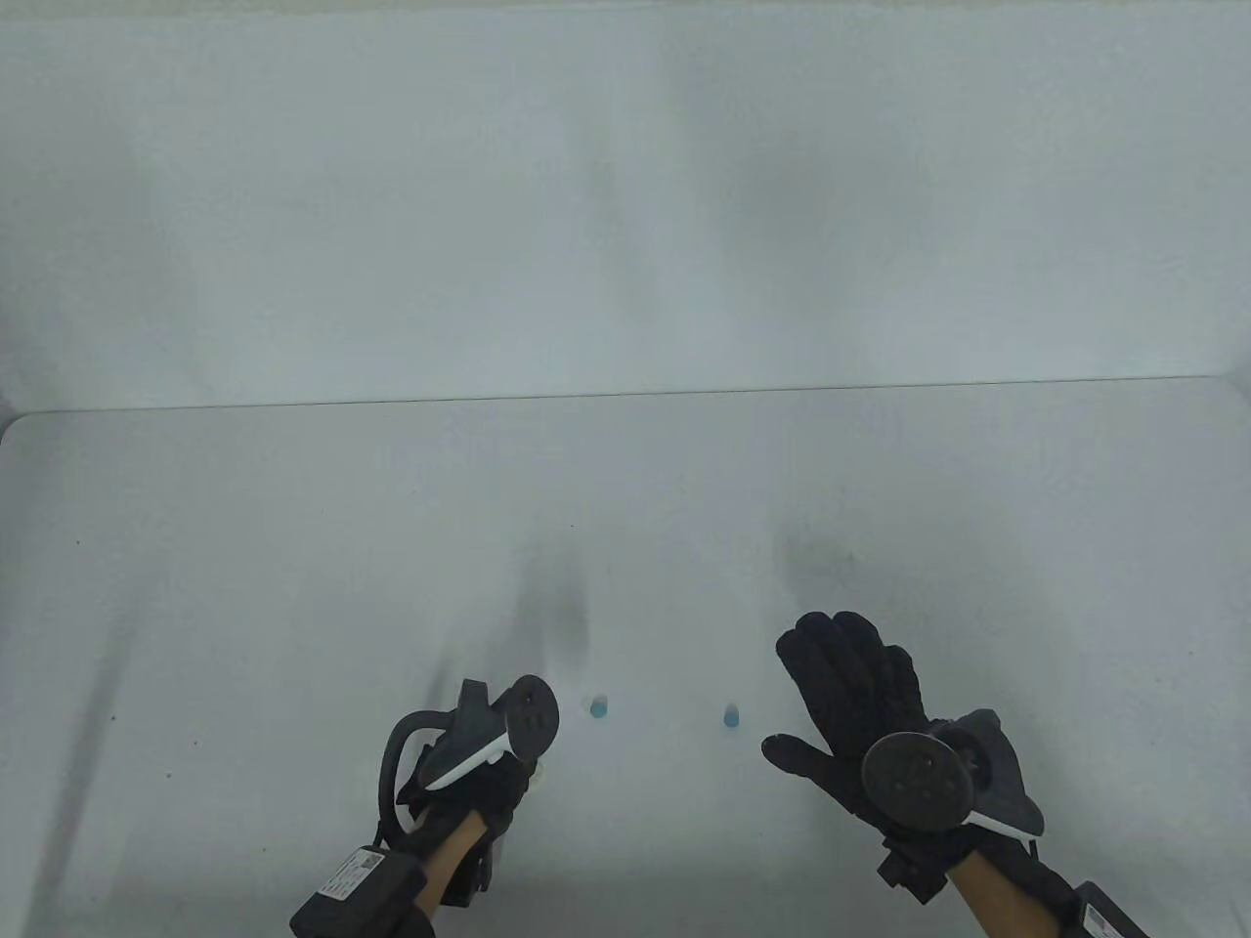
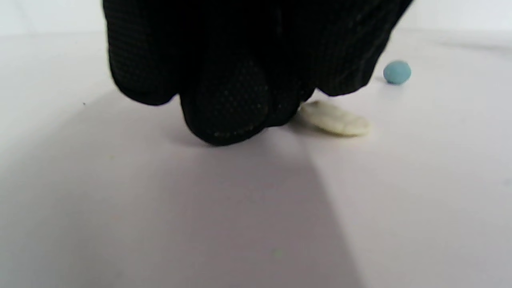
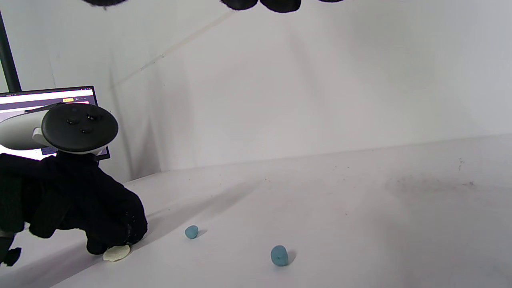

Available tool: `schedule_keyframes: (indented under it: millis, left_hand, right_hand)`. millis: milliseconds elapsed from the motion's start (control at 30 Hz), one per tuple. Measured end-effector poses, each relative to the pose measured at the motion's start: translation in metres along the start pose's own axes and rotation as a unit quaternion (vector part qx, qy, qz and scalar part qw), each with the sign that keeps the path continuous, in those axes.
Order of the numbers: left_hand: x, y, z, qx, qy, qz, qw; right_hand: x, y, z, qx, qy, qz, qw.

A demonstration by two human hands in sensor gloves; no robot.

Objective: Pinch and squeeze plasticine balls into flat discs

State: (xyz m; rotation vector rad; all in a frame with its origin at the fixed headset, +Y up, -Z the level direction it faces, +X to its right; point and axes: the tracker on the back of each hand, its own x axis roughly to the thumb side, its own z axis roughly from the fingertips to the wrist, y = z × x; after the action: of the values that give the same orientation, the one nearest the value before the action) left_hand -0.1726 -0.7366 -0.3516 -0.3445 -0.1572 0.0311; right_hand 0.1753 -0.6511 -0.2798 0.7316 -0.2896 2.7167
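Note:
My left hand (image 1: 513,782) is curled downward near the table's front, under its tracker. Its fingertips (image 2: 224,108) press on the edge of a flattened cream plasticine disc (image 2: 336,119) that lies on the table; the disc also shows in the right wrist view (image 3: 117,253). Two small blue plasticine balls (image 1: 598,705) (image 1: 730,716) lie between the hands, and both appear in the right wrist view (image 3: 191,231) (image 3: 279,255). My right hand (image 1: 811,699) is open with its fingers spread, to the right of the balls, and holds nothing.
The white table (image 1: 293,547) ends at a far edge against a white wall (image 1: 625,195). A laptop screen (image 3: 24,104) stands beyond the left hand in the right wrist view. Faint dark smudges (image 1: 816,557) mark the table top.

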Motion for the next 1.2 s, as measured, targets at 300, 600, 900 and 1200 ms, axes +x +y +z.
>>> schedule_keyframes:
  millis: [300, 600, 900, 1200]
  left_hand:
    - [0.016, 0.049, 0.005, 0.076, -0.046, 0.052, 0.995]
    - [0.059, 0.044, -0.025, 0.068, -0.089, -0.026, 0.993]
    - [0.073, 0.015, -0.050, 0.030, -0.097, -0.125, 0.987]
    - [0.085, 0.005, -0.057, 0.040, -0.114, -0.188, 0.975]
  right_hand:
    - [0.000, 0.001, -0.001, 0.004, 0.000, 0.001, 1.000]
    - [-0.001, 0.000, 0.000, -0.001, 0.001, 0.000, 1.000]
    - [-0.001, -0.001, 0.001, -0.002, -0.002, 0.001, 1.000]
    - [-0.004, -0.003, 0.002, -0.002, -0.004, 0.001, 1.000]
